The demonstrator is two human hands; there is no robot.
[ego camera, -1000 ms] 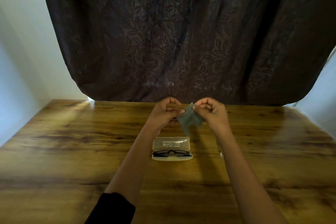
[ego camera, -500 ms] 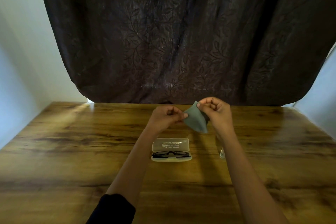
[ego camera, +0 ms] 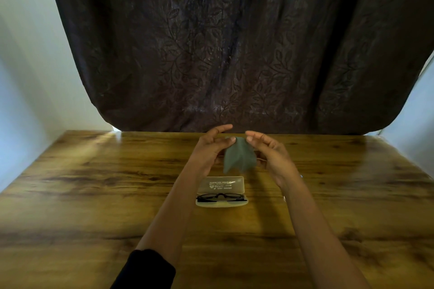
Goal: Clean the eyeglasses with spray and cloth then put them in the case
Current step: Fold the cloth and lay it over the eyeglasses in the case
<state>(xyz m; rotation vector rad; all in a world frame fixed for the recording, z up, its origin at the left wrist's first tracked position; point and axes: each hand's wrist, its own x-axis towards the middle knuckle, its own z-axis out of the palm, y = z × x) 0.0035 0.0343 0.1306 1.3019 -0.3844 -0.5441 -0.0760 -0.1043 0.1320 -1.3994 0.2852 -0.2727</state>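
Note:
Black-framed eyeglasses (ego camera: 222, 197) lie in an open cream case (ego camera: 222, 186) at the table's middle, its lid tipped back. Above the case a grey-green cloth (ego camera: 238, 157) hangs blurred between my hands. My left hand (ego camera: 209, 150) has its fingers spread, and its thumb tip touches the cloth's top edge. Whether it grips the cloth I cannot tell. My right hand (ego camera: 270, 155) is to the right of the cloth with its fingers extended and apart. The spray bottle (ego camera: 284, 198) is almost wholly hidden behind my right forearm.
The wooden table (ego camera: 94, 195) stretches wide on both sides of the case. A dark leaf-patterned curtain (ego camera: 234, 54) hangs behind its far edge. Pale walls stand at left and right.
Both hands have uncurled from their pinches. The cloth left my right fingertips, shifted left and slightly down, and spread out between the hands. Case and eyeglasses stayed put.

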